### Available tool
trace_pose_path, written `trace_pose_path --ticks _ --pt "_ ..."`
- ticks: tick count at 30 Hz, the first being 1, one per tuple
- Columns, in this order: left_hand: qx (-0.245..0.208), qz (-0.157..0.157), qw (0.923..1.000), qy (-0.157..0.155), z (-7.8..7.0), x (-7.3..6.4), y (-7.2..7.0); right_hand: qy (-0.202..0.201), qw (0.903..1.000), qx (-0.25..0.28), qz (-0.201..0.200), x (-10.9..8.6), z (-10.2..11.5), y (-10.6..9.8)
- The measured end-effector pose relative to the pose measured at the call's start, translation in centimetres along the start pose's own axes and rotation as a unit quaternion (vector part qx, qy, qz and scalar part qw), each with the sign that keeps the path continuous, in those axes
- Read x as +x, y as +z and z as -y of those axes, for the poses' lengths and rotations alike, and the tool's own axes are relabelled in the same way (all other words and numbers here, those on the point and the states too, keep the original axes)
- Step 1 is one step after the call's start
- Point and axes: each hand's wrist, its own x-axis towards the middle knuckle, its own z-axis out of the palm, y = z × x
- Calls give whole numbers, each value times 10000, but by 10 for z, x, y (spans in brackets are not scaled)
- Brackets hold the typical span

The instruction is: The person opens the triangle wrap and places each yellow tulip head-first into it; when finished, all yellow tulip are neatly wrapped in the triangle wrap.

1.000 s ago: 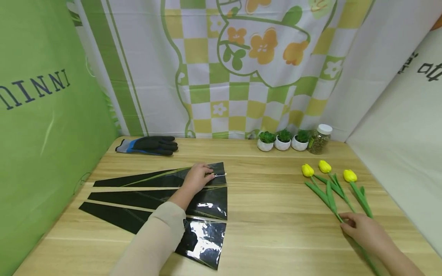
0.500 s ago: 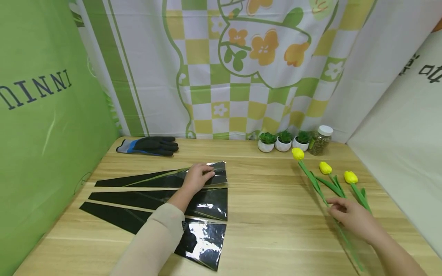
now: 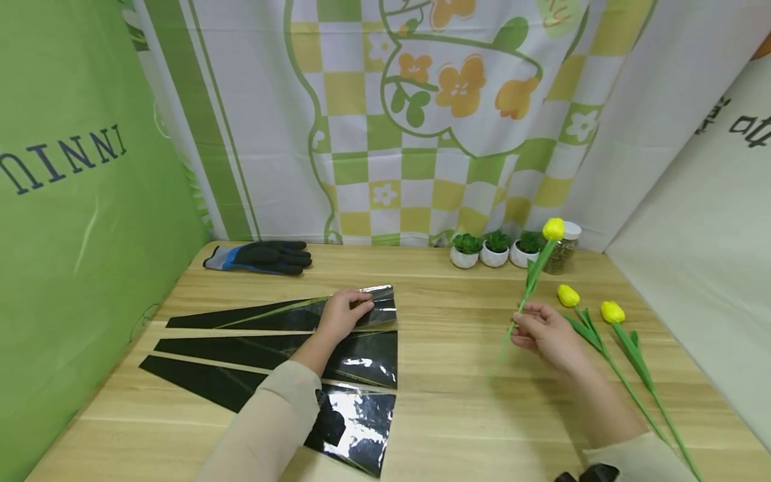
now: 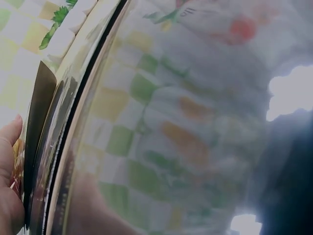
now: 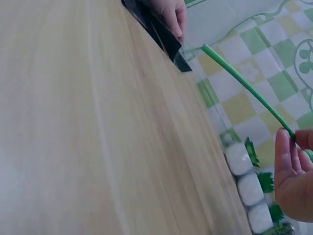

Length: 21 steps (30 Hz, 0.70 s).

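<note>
A yellow tulip (image 3: 535, 270) is up in the air over the right half of the surface (image 3: 446, 375). The fingers of the right hand (image 3: 549, 338) pinch its green stem. It leans, with its bloom up toward the far edge and its stem end down toward the near edge.

The left hand (image 3: 342, 313) has its fingers curled on a long black wrapper (image 3: 289, 318), grasping it near its wide end. A second black wrapper (image 3: 361, 355) and a third black wrapper (image 3: 355, 422) lie nearer the near edge. All the thin ends point to the left edge.

A second yellow tulip (image 3: 584, 331) and a third yellow tulip (image 3: 634, 355) lie near the right edge.

A black glove (image 3: 268, 258) rests by the far left corner. Three white pots (image 3: 494, 258) with green plants stand along the far edge, right of its middle. A jar (image 3: 560, 259) sits just beside them, partly behind the held bloom in the head view. A checked cloth (image 3: 415, 181) hangs behind the far edge.
</note>
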Motion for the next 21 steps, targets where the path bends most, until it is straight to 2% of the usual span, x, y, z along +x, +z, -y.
trace_pose_path --ticks 4,9,11,16,21 --pt "-51 -35 10000 30 1 0 1 185 9921 1173 -409 19 2 19" --pt "-93 -23 9999 -43 3 -1 2 261 9702 2121 -1140 42 1 43" --pt "-132 -12 9999 -104 3 -1 2 183 9602 2347 -1502 51 -2 52" --pt "-198 -38 9997 -110 5 -1 2 17 9429 2508 -2192 73 -11 72" --pt "-235 -23 9997 -92 5 0 3 36 9355 2603 -2388 88 -18 88"
